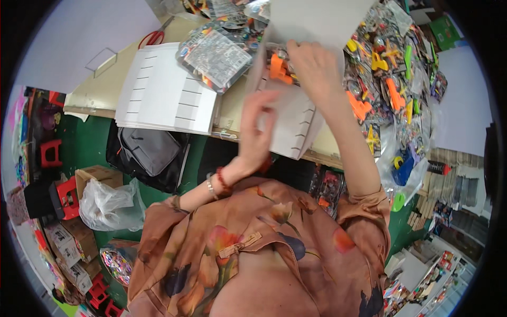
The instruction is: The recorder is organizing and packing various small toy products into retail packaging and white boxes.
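Note:
A white cardboard box (288, 119) with slits along its side lies in front of me at the table edge, its flap (319, 24) raised at the far end. Inside its far part sits a packaged toy (280, 70) with an orange piece. My right hand (315, 66) reaches into the box, fingers bent down and closed at the toy pack's edge; the fingertips are partly hidden. Somewhat blurred, my left hand (257, 129) hovers by the box's left side, fingers curved with a gap to the thumb and nothing visible between them.
Left of the box lies a stack of white slitted card sheets (158, 98), with blister packs (216, 55) at its far right corner. Red-handled scissors (153, 38) lie beyond it. A heap of packaged toys (388, 68) covers the right side. A black bag (148, 150) is below the table.

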`<state>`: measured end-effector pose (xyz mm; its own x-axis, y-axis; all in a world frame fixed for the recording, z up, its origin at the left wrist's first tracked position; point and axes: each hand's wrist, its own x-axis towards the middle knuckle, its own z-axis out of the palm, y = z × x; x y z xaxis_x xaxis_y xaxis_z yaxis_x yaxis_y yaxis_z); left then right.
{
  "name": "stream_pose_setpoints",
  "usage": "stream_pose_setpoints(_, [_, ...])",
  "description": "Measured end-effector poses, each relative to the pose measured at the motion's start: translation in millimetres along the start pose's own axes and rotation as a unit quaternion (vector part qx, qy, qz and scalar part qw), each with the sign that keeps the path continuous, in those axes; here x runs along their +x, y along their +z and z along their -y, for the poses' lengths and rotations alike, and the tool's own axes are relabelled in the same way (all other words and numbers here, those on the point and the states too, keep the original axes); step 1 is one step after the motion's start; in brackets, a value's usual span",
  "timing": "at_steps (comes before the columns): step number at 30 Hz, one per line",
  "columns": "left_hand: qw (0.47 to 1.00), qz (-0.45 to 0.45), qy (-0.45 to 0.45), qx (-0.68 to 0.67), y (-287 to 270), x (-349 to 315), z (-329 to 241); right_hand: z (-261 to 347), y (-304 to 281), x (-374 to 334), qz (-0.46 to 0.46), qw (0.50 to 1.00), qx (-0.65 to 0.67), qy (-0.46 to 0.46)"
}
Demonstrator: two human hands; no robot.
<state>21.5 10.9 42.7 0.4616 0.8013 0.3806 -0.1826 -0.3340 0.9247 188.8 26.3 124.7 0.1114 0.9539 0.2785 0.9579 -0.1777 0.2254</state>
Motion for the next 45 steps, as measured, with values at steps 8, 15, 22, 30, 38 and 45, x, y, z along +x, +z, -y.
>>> stream_pose_setpoints(8, [0.882,-0.151,-0.212,0.393,-138,113,92,2,-7,-18,-0.086,0.993,0.024,0.072])
stream_pose_setpoints(15, [0.933,-0.191,-0.184,0.245,-166,133,120,-33,10,-110,-0.275,0.897,0.225,0.261])
stream_pose_setpoints(22, [0.949,-0.244,-0.14,-0.145,-154,127,72,-113,63,-124,-0.12,0.937,0.179,0.273])
stream_pose_setpoints(30, [0.939,-0.287,0.017,-0.186,-138,100,-31,-148,40,-127,-0.185,0.923,0.102,0.322])
stream_pose_setpoints(38, [0.912,-0.202,-0.056,-0.353,-84,96,-72,-128,-52,-163,-0.303,0.884,0.152,0.322])
stream_pose_setpoints(45, [0.986,-0.04,-0.041,-0.156,-43,95,-95,-115,-148,-210,-0.184,0.905,0.377,0.063])
